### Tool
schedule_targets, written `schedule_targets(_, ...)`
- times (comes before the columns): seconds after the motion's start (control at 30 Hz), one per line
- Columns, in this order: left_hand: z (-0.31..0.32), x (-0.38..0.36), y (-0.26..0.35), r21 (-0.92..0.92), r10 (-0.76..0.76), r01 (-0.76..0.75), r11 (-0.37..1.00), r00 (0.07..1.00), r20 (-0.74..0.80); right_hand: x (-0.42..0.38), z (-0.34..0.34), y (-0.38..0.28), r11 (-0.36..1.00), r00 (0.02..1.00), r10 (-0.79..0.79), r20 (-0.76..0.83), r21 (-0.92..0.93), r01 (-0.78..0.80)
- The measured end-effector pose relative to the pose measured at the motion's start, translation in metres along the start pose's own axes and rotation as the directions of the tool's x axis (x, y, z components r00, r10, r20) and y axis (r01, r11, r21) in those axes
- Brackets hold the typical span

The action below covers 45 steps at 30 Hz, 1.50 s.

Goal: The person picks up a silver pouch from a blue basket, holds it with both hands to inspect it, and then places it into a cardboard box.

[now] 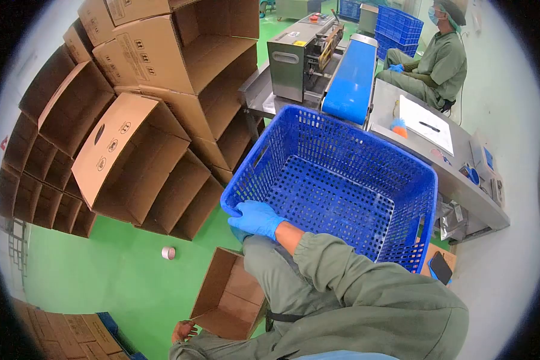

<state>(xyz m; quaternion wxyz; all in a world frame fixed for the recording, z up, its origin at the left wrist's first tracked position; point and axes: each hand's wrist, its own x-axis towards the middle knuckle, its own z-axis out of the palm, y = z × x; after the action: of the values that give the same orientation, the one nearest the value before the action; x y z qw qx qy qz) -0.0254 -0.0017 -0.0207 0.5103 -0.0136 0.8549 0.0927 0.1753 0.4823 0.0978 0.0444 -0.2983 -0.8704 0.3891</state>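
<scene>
A blue plastic crate (330,129) stands in front of me, its perforated floor and walls showing. My right hand (257,220), in a blue glove, is closed over the crate's rim at its near left corner. My left hand (185,330), with no glove visible, is low at the left, its fingers curled at the edge of an open cardboard box (235,293). This box is tilted beside my leg, with its brown inside facing up. Part of it is hidden behind my leg and sleeve.
Open cardboard boxes (156,60) are stacked at the left. A tape roll (168,253) lies on the green floor. Beyond the crate are a blue conveyor belt (351,78) and a metal table (390,102) with paper (423,120) and a pen. A seated person (441,66) is behind, near blue crates (397,30).
</scene>
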Motion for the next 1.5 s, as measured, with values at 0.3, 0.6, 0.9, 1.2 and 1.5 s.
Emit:
schedule_targets(0.3,-0.002,0.008,-0.007,-0.036,0.026,-0.026,0.999,1.0,0.007,0.001,0.0,0.0,1.0,1.0,0.002,0.004,-0.006,-0.002)
schedule_targets(0.6,0.0,0.006,-0.005,-0.033,-0.007,0.007,0.999,1.0,-0.017,0.001,0.001,0.002,1.0,1.0,-0.008,0.014,-0.01,0.008)
schedule_targets(0.9,-0.002,0.016,-0.013,-0.015,0.01,-0.01,1.0,1.0,-0.012,-0.001,-0.002,-0.001,1.0,1.0,0.004,0.024,-0.006,-0.004)
schedule_targets(1.2,-0.001,0.01,-0.008,-0.05,-0.017,0.017,0.999,1.0,-0.007,-0.001,-0.001,-0.001,1.0,1.0,0.003,-0.003,-0.022,-0.003)
schedule_targets(1.5,-0.001,0.007,-0.005,0.006,0.011,-0.011,1.0,1.0,-0.018,-0.001,0.001,0.0,1.0,1.0,-0.013,-0.026,-0.017,0.012)
